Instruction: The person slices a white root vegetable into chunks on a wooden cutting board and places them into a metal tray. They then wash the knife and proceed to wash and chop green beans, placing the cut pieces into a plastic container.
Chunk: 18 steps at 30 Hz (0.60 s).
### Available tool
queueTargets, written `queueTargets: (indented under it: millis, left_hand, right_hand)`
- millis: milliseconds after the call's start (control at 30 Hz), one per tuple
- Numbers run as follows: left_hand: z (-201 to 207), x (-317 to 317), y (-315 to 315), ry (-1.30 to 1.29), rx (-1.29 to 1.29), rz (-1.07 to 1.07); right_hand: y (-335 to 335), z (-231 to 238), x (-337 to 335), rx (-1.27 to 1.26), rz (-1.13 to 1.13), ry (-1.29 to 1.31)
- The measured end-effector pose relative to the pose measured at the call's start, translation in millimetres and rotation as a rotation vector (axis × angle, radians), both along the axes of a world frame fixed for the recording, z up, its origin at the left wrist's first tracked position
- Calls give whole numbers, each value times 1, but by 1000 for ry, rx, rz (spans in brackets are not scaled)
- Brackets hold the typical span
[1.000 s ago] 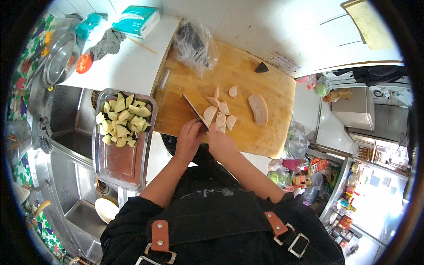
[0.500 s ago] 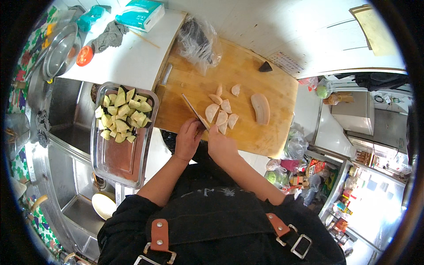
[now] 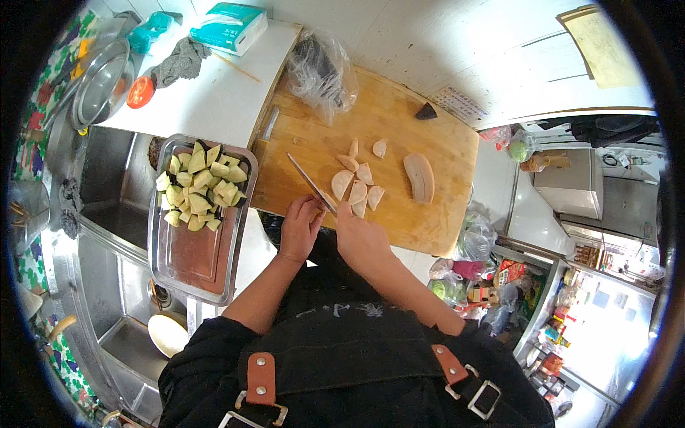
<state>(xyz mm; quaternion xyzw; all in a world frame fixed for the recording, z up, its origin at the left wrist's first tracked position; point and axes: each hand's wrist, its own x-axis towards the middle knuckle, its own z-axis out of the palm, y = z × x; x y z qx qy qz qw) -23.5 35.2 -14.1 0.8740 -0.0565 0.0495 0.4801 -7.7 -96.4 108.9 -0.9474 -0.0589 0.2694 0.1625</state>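
Right hand (image 3: 357, 230) closed round thin grey metal knife (image 3: 307, 177); left hand (image 3: 300, 227) bent beside it, hold unclear. Pale wedge-shaped slices (image 3: 342, 184) lie just beyond right grip. Likely slicing; next cut needs left hand clear.

The left forearm (image 3: 262, 294) and the right forearm (image 3: 421, 291) slanted inward, converging. The left hand (image 3: 300, 230) had its fingers (image 3: 308, 202) curled; the right hand (image 3: 362, 235), just beside it, was closed fist-like.
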Motion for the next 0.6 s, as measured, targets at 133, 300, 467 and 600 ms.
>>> queueTargets:
  millis: [133,300,467,600]
  left_hand:
    - [0,0,-1,-36,-21,18]
    - [1,0,-2,-24,-26,3]
    - [-3,-2,-2,28,-46,24]
    - [15,14,-5,-197,-11,-85]
  right_hand:
    - [1,-3,-1,-10,11,-2]
    - [0,-12,-3,-18,18,20]
    - [-4,-10,-11,19,-64,70]
    - [-11,13,-2,1,-192,-8]
